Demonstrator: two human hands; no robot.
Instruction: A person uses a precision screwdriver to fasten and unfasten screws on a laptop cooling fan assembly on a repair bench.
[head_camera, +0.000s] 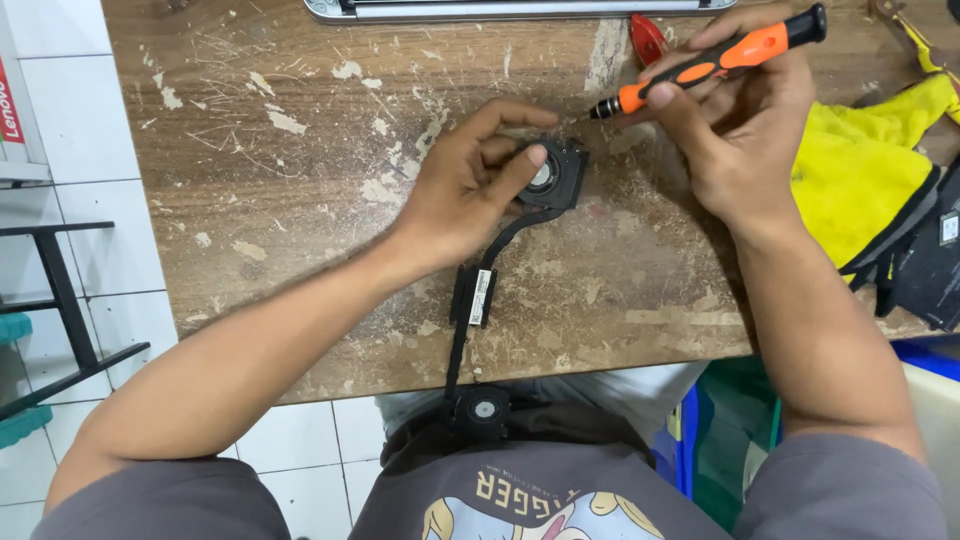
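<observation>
The left hand (470, 185) lies flat, fingers pressing down on a black cooling fan (553, 175) on the scratched wooden table (300, 200). The right hand (735, 120) has its fingers wrapped around an orange screwdriver (715, 62), its tip maybe just above the fan.

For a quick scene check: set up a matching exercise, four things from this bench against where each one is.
1. screwdriver
2. upper fan
3. yellow cloth
4. lower fan

a. past the table's near edge
b. right side of the table
c. in the right hand
d. under the left hand

Pairs: 1-c, 2-d, 3-b, 4-a
</observation>
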